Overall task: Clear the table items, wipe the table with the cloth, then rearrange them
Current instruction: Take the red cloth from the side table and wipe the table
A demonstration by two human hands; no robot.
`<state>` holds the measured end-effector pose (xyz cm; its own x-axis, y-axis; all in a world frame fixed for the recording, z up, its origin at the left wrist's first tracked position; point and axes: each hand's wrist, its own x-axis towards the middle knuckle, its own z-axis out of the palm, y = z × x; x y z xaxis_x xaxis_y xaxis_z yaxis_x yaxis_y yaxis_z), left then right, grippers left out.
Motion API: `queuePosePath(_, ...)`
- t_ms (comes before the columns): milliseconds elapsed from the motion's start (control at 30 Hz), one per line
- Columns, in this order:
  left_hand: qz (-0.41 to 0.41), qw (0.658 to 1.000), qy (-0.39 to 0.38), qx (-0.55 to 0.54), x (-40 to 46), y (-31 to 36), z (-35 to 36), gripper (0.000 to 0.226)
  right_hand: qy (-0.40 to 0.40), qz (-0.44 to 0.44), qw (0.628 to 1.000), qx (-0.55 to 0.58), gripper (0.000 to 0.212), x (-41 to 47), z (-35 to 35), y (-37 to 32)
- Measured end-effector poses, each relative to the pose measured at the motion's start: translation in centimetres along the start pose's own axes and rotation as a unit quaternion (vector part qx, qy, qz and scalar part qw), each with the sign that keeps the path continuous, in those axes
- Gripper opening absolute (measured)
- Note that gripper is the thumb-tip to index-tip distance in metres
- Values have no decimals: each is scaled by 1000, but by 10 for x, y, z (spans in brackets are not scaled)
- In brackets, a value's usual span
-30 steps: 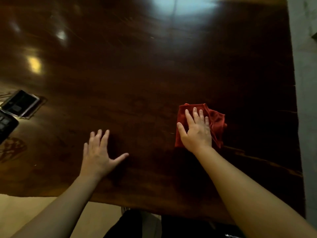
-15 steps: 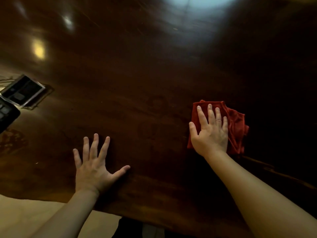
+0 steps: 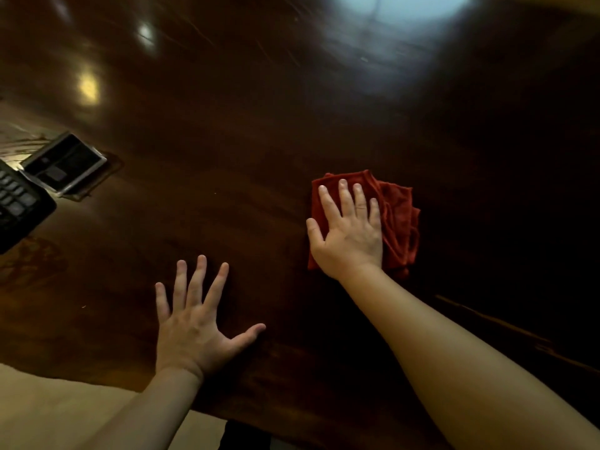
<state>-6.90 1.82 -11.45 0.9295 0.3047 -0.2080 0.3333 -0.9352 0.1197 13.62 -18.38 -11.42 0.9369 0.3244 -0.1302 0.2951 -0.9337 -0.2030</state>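
A folded red cloth (image 3: 397,219) lies on the dark glossy wooden table (image 3: 243,125), right of centre. My right hand (image 3: 349,232) presses flat on the cloth with fingers together, covering its left half. My left hand (image 3: 198,326) rests palm down on bare wood near the front edge, fingers spread, holding nothing. The two hands are well apart.
At the left edge sit a black keypad device (image 3: 19,206) and, behind it, a metal-framed box set into the table (image 3: 65,164). The table's front edge runs diagonally at the bottom left, with pale floor (image 3: 48,410) beyond. Ceiling lights reflect on the far surface.
My right hand has slid the cloth over the table, first rightward, then back to the left. My left hand stays flat near the front edge. The camera view has shifted.
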Motion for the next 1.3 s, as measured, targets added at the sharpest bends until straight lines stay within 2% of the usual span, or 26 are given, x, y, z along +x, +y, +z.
queuePosePath(167,0,1000,-2,-6,0,-1,0,118,-12,-51,998,18,73,-14,13,-45)
queuePosePath(300,8,1000,-2,-15,-1,-3,-1,116,-19,-94,994,44,72,-57,21,-66)
queuePosePath(567,8,1000,-15,-8,-1,-5,2,116,-42,-115,991,60,68,-143,22,-38)
queuePosePath(933,-15,1000,-13,-8,3,-5,2,112,-31,-2,999,16,71,-178,13,55)
queuePosePath(1300,-5,1000,0,-15,-1,-4,-2,110,-26,79,996,-28,73,-98,-8,102)
